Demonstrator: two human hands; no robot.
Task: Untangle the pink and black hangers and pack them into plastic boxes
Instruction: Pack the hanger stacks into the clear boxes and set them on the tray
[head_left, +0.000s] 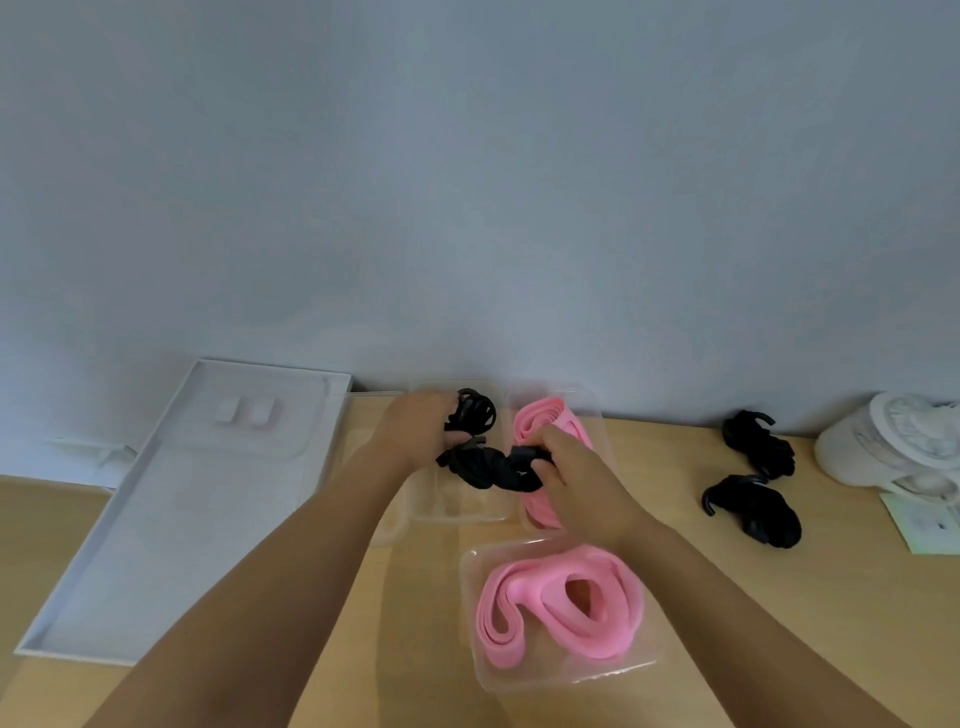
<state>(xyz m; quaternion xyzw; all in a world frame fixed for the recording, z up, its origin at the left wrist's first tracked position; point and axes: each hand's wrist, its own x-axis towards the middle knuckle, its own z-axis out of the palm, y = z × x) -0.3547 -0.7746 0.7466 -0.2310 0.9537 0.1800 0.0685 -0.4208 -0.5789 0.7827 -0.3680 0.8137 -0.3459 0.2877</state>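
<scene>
Near the light wooden desk's (779, 613) back edge, the left hand (415, 432) and right hand (577, 470) both grip a tangled bundle of black hangers (480, 465) above a clear plastic box (457, 506), while coiled pink hangers (524, 608) fill another clear plastic box (615, 674) nearer the front edge.

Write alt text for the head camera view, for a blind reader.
The left hand and right hand grip a tangled black hanger bundle over a clear plastic box on a wooden table. Two nearby boxes hold coiled pink hangers; two black bundles lie farther right.
</scene>
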